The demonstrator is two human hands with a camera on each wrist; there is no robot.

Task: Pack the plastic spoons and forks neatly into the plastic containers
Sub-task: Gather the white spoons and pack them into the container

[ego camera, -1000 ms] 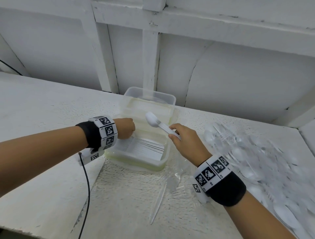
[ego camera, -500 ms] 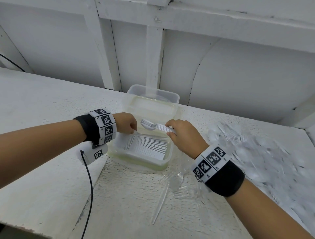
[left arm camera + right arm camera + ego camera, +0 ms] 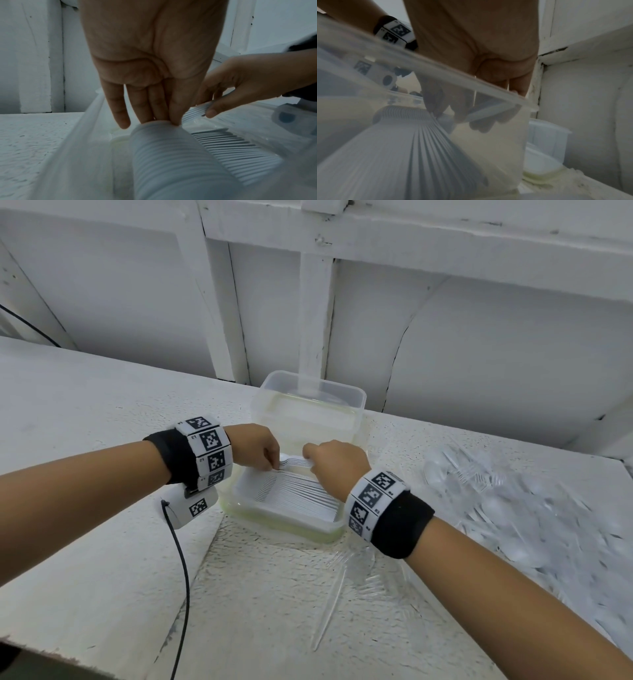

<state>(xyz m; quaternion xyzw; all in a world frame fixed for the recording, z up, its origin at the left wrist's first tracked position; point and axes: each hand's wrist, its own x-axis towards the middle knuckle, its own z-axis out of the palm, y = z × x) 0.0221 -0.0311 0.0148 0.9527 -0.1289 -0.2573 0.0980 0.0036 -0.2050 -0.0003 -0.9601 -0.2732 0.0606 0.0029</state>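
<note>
A clear plastic container [image 3: 284, 524] in front of me holds a neat row of white spoons [image 3: 301, 496] standing on edge. My right hand [image 3: 311, 462] pinches a small bunch of white spoons [image 3: 293, 463] by the handles and holds it low at the far end of that row. In the left wrist view the thumb and fingers of the right hand [image 3: 208, 108] clamp the handles [image 3: 195, 110]. My left hand [image 3: 270, 463] has straight fingers [image 3: 120, 117] that touch the bowl end of the row [image 3: 171, 155]. The right wrist view shows the row [image 3: 412, 148] through the container wall [image 3: 436, 67].
A second clear container [image 3: 308, 402] stands just behind the first, against the white wall. A big loose pile of plastic spoons and forks [image 3: 513, 508] covers the table on the right. Several clear forks [image 3: 346, 573] lie near the front. A black cable [image 3: 181, 577] hangs at the left.
My right hand has brought the bunch of spoons down from above the container to the far end of the row. The left hand has shifted slightly right to meet the bowls.
</note>
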